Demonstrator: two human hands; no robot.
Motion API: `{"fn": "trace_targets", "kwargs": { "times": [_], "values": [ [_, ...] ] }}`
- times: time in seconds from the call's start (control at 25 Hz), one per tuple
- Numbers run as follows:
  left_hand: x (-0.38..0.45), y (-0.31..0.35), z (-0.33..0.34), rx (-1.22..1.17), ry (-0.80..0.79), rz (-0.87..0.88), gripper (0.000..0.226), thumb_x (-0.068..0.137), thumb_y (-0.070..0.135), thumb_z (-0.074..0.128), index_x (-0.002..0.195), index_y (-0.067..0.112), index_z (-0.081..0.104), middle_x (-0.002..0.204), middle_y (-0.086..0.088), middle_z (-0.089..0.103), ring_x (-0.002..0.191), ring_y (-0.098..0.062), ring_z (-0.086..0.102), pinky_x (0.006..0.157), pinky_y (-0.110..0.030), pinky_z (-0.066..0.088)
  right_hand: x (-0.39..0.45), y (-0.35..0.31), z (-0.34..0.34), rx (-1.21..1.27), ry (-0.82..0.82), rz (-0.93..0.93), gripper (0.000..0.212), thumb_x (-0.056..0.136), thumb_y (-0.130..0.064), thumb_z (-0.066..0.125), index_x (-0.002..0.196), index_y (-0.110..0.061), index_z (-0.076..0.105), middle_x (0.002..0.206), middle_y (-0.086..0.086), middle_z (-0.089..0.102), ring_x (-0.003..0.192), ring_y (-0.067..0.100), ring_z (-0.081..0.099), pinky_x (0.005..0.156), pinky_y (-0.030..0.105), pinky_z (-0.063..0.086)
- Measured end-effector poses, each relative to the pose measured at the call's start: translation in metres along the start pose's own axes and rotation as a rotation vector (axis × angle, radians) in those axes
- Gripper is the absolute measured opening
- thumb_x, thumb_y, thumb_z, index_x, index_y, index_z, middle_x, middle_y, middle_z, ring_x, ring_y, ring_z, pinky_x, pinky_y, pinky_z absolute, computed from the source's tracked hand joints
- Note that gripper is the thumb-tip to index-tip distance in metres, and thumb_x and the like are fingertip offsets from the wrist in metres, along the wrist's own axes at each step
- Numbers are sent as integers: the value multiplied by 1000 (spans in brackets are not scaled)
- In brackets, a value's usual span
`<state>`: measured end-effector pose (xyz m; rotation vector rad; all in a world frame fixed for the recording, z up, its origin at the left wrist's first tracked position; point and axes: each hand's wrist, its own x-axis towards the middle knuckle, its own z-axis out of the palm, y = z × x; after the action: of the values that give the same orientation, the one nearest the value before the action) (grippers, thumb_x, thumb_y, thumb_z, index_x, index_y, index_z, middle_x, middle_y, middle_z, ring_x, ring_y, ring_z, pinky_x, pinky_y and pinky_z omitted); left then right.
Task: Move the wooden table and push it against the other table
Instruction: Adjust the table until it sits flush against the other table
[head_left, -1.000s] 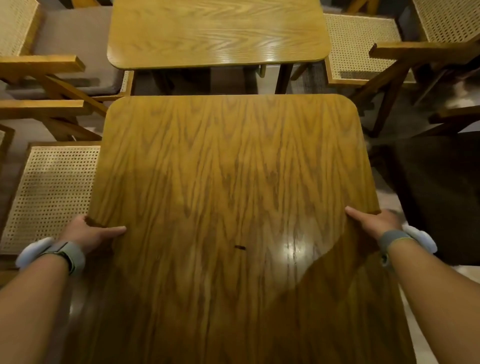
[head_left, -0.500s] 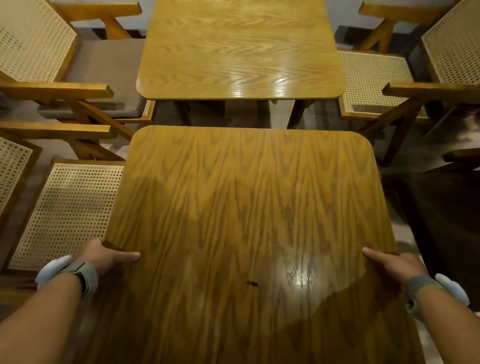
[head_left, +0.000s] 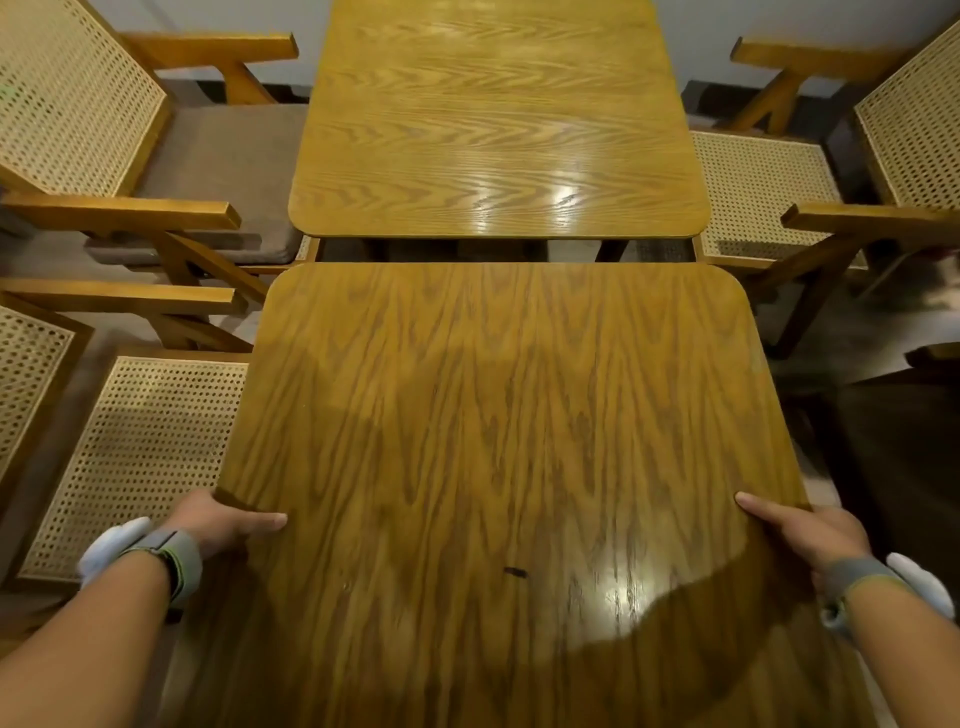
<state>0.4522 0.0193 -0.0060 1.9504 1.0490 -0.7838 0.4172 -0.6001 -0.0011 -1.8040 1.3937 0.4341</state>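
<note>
The wooden table (head_left: 498, 415) fills the near half of the view, its top dark-grained with rounded corners. My left hand (head_left: 221, 522) grips its left edge, thumb lying on top. On the right edge my right hand (head_left: 802, 530) holds the same way. The other table (head_left: 493, 119), lighter and glossy, stands straight ahead. A narrow dark gap separates the two tabletops; their edges run parallel and do not touch. The near table sits slightly to the right of the far one.
Cane-seat wooden armchairs flank both tables: a cushioned chair (head_left: 208, 171) and a cane seat (head_left: 140, 457) on the left, another cane chair (head_left: 769, 192) on the right. A dark surface (head_left: 904, 467) lies close on the right.
The wooden table has slid forward with both hands on its sides, and the gap to the other table has shrunk to a thin strip. More of the far table shows.
</note>
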Motion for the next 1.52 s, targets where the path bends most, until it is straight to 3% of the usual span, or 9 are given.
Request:
{"fn": "trace_targets", "kwargs": {
  "times": [0.2,0.36,0.6,0.76,0.96,1.28,1.52],
  "values": [
    [20,19,-10,78,-30,-13,79,45,29,95,113,3,64,102,-14,68,90,-34,62,89,-45,48,8,-11,17,-16,19,-22,87,41,-49,91,111,-3,67,100,17,70,86,38,66,86,53,54],
    [29,26,-14,137,2,17,74,45,34,95,106,3,67,103,-15,70,94,-36,62,90,-44,49,8,-17,22,-44,55,-28,89,39,-56,89,109,-6,67,102,16,70,86,38,65,84,53,54],
    [40,33,-14,190,-26,23,83,42,40,94,112,5,66,105,-13,70,98,-35,62,94,-46,48,14,-29,24,-42,67,-47,76,45,-52,89,102,-7,68,88,11,67,73,31,61,72,42,52],
    [46,39,-12,197,-32,19,84,42,39,94,113,6,65,105,-12,70,98,-35,63,97,-48,47,22,-37,26,-56,62,-63,73,47,-51,89,102,-8,69,98,14,69,85,36,64,79,46,54],
    [51,45,-12,219,-34,-16,91,39,39,95,117,4,62,112,-14,68,104,-36,61,99,-51,46,29,-39,28,-55,66,-41,78,44,-54,89,105,-10,68,98,13,70,84,35,64,75,43,54],
    [45,55,-2,316,23,-37,96,41,42,94,120,1,58,118,-18,64,108,-39,58,96,-52,47,40,-41,23,-25,63,-30,82,43,-52,90,109,-9,67,103,15,69,89,37,64,84,50,54],
    [40,54,5,266,88,-14,73,50,31,93,109,3,63,105,-16,68,99,-37,61,91,-50,50,47,-40,22,-90,79,-74,82,49,-56,86,113,-10,64,107,13,68,87,33,60,74,39,49]
  ]
}}
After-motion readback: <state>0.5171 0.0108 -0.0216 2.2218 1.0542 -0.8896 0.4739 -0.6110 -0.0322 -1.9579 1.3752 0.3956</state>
